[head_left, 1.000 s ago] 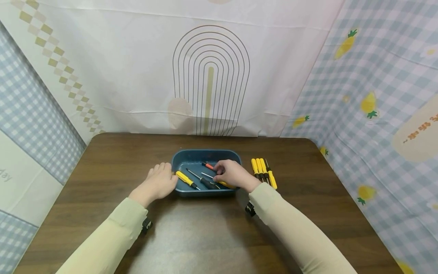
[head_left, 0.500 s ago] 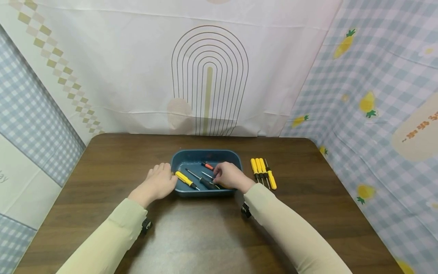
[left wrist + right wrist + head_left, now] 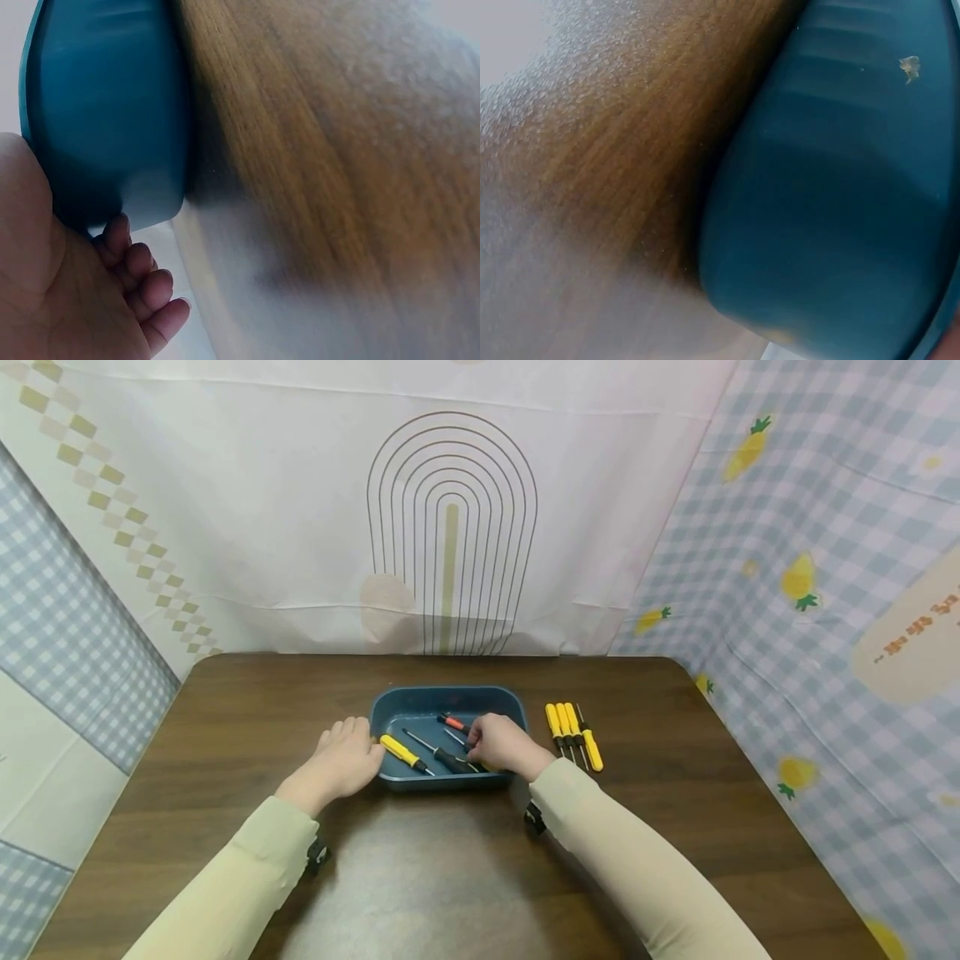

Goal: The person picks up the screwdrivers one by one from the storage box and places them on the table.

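Observation:
A blue tray (image 3: 442, 783) on the table holds several screwdrivers. My right hand (image 3: 506, 745) reaches into its right part, fingers bent and pinching a screwdriver (image 3: 455, 739); the shaft shows, but the hand covers most of the yellow handle. Close by lies a black-handled screwdriver (image 3: 452, 762), and farther left a yellow screwdriver (image 3: 402, 752). An orange-handled tool (image 3: 454, 723) lies behind, partly hidden. My left hand (image 3: 343, 758) rests at the tray's left end, thumb side against it, with fingers loosely bent in the left wrist view. Only the tray's outer wall (image 3: 832, 202) fills the right wrist view.
Several yellow-and-black screwdrivers (image 3: 567, 727) lie side by side right of the tray, with one turned the other way (image 3: 591, 747) at the end of the row. The brown wooden table (image 3: 420, 877) ends at a patterned cloth backdrop (image 3: 300, 527).
My right hand has moved slightly left and lower in the tray, covering more of the yellow handle; the pinched screwdriver's shaft has shifted and steepened a little. My left hand has stayed at the tray's end.

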{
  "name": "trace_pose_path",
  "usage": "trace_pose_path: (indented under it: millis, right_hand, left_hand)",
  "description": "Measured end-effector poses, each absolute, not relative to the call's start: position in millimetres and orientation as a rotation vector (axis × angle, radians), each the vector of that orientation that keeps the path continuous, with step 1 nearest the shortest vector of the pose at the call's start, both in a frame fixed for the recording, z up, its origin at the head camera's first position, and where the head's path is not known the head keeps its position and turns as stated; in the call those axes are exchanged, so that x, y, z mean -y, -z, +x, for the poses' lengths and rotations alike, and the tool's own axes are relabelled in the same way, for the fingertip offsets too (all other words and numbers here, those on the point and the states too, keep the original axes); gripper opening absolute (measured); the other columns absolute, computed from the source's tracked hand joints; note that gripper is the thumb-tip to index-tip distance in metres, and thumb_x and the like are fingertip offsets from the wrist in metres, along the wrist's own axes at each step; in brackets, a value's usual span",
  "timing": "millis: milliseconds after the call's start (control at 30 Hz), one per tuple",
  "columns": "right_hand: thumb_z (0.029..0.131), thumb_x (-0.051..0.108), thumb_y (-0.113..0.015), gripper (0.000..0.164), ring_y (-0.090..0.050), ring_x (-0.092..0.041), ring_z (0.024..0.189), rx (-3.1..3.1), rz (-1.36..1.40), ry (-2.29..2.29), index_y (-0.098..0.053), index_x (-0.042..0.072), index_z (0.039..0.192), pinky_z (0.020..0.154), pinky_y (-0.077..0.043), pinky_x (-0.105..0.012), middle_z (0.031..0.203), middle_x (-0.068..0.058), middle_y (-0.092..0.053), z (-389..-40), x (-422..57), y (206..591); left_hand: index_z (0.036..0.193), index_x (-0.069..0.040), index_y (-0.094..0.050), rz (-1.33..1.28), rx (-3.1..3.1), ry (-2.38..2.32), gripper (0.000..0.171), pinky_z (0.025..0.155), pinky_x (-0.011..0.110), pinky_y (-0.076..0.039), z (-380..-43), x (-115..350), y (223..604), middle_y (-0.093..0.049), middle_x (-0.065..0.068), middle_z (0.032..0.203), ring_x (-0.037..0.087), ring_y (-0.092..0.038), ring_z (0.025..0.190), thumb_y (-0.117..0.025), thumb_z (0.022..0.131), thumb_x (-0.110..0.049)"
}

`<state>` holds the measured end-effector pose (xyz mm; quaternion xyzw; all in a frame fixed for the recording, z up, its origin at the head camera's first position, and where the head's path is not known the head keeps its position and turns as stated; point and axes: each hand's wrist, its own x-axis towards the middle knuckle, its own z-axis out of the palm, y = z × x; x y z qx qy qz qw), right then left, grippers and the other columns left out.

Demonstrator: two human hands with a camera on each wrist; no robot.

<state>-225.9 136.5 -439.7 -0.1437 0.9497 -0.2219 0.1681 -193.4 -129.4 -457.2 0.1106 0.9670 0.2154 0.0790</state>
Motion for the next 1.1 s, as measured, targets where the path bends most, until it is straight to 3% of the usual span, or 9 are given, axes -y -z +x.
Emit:
trace_pose_path:
  millis: [367,667,900,1100]
  right_hand:
    - [0.089,0.020,-0.069,0.016,-0.060,-0.018,0.074,-2.627,-0.430,0.920,-0.068,0.010,0.102,0.065,-0.052,-0.029,0.087,-0.001,-0.063,-230,-148,432]
    - [0.090,0.027,-0.069,0.020,-0.059,-0.021,0.087,-2.577,-0.420,1.152,-0.068,0.016,0.107,0.076,-0.052,-0.031,0.097,-0.001,-0.064,-230,-165,419]
    - [0.090,0.029,-0.069,0.040,-0.062,-0.025,0.089,-2.438,-0.444,1.423,-0.061,0.006,0.122,0.083,-0.052,-0.045,0.100,-0.007,-0.065,-230,-185,410]
    - [0.089,0.030,-0.069,0.042,-0.064,-0.027,0.092,-2.404,-0.328,1.525,-0.061,0.004,0.121,0.084,-0.052,-0.043,0.107,-0.012,-0.064,-229,-209,403]
  left_hand:
    - [0.110,0.003,-0.048,0.340,-2.893,-0.645,0.035,0.081,0.044,-0.034,-195,130,460,-0.046,0.011,0.097,0.028,-0.041,0.093,-0.046,0.094,-0.028]
    - [0.109,0.002,-0.048,0.329,-2.884,-0.657,0.033,0.079,0.042,-0.034,-195,130,459,-0.045,0.010,0.095,0.028,-0.041,0.092,-0.046,0.094,-0.028]
    - [0.109,0.003,-0.047,0.321,-2.879,-0.658,0.035,0.079,0.043,-0.034,-194,131,459,-0.045,0.011,0.096,0.028,-0.041,0.093,-0.045,0.093,-0.027]
    - [0.110,0.003,-0.047,0.317,-2.877,-0.660,0.035,0.079,0.042,-0.034,-194,131,459,-0.045,0.011,0.096,0.028,-0.041,0.092,-0.045,0.093,-0.028]
